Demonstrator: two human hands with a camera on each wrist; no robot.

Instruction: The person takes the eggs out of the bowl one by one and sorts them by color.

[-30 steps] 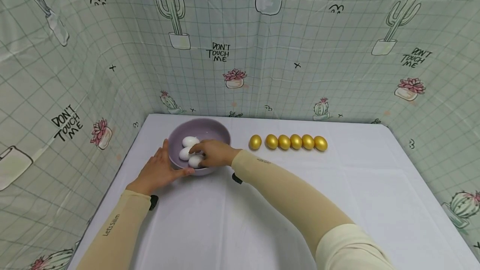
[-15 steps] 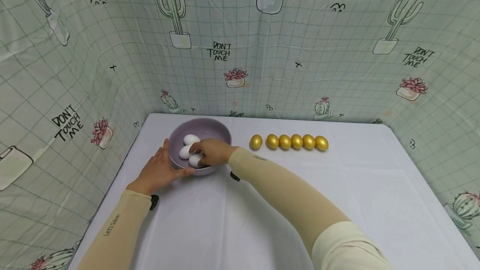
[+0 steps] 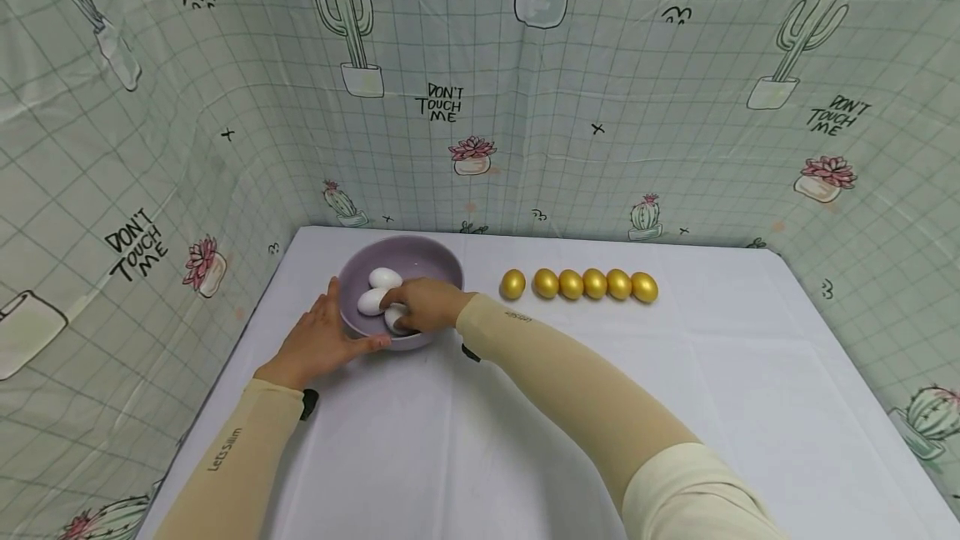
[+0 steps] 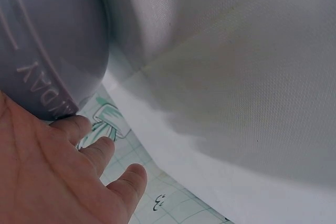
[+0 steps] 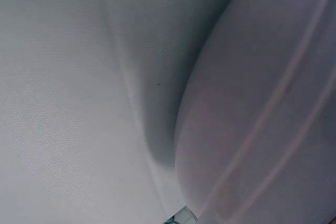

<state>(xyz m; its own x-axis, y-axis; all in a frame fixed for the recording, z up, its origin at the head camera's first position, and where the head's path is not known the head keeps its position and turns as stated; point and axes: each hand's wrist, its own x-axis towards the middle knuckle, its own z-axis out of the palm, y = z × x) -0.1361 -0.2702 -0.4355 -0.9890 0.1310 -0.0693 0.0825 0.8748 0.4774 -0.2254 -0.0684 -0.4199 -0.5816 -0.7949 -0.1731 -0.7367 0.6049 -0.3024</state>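
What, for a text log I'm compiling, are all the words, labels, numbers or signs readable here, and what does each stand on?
"DON'T TOUCH ME": three times on the pale-green gridded cloth backdrop.
"x": small marks on that backdrop.
"Lets Slim", probably: the beige fabric left sleeve.
"DAY": the glossy purple round bowl; letters before it are unclear.
Beige fabric right sleeve: lettering too small and blurred to read.
No clear numbers.

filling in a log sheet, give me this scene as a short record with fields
container: purple bowl
surface: white cloth
in the bowl: three white eggs visible
row right of the bowl: six golden eggs, leftmost slightly apart
left hand: against the bowl's outside, thumb at the near side
right hand: reaching into the bowl at the eggs, grip partly hidden
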